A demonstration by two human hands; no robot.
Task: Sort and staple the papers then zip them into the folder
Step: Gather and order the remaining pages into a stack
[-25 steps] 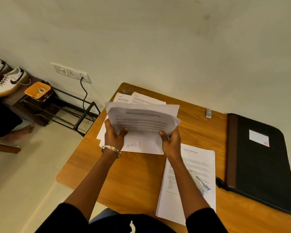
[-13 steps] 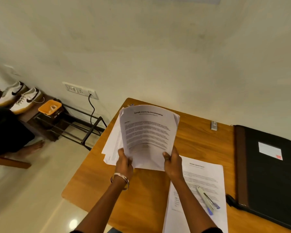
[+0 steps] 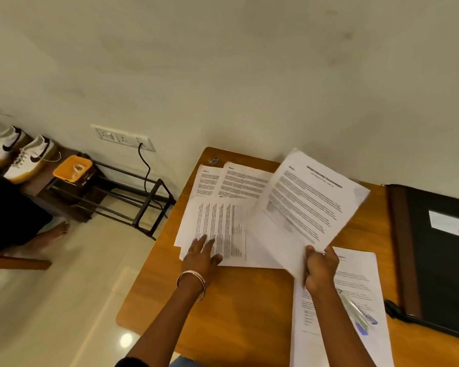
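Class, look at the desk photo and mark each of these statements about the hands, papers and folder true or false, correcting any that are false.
1. The right hand grips a lifted sheaf of papers. True.
2. The left hand holds a stapler. False: it rests flat, fingers spread, on the loose sheets spread on the table.
3. The black folder lies closed at the table's right side. True.
4. The pen lies on top of the folder. False: it lies on the printed stack near the right forearm.
5. The pair of shoes sits under the table. False: it sits on a rack by the wall.
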